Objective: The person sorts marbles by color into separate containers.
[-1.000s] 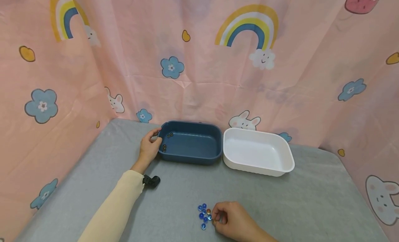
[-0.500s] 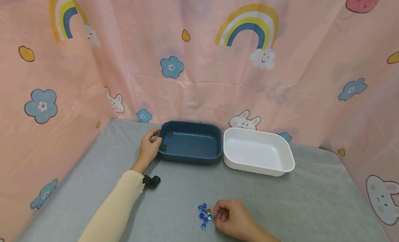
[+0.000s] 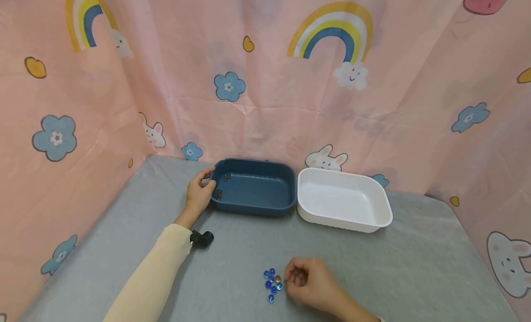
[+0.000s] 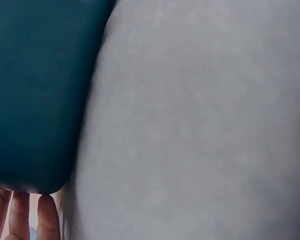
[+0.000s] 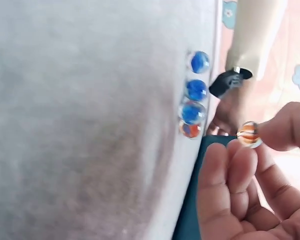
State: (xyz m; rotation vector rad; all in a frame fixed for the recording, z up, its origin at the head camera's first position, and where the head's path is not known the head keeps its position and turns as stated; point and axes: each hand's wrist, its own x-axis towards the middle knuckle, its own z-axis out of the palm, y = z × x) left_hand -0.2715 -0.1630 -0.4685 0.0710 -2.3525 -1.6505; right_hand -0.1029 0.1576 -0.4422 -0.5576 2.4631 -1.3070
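Note:
My left hand (image 3: 199, 193) holds the left end of a dark blue tray (image 3: 255, 209), thumb and fingers at its rim. Three of its fingertips (image 4: 49, 210) meet the tray's end in the left wrist view. Inside the tray's left side sit several small dark marbles (image 3: 227, 177). My right hand (image 3: 313, 285) pinches a clear marble (image 5: 248, 134) with orange and white swirls between thumb and fingers, the other fingers curled. Just left of that hand, a cluster of several blue marbles (image 3: 268, 284) and one orange marble (image 3: 277, 278) lies on the table.
A white tray (image 3: 344, 224) stands right beside the blue one, its inside bare. Grey cloth covers the table (image 3: 232, 266). A pink printed curtain (image 3: 265, 128) hangs behind and at both sides. The left wrist wears a black strap device (image 3: 202, 239).
My right hand draws slightly away from the marble cluster, up and to the right, pinching the marble. My left hand keeps its place on the blue tray. The head view tips down slightly.

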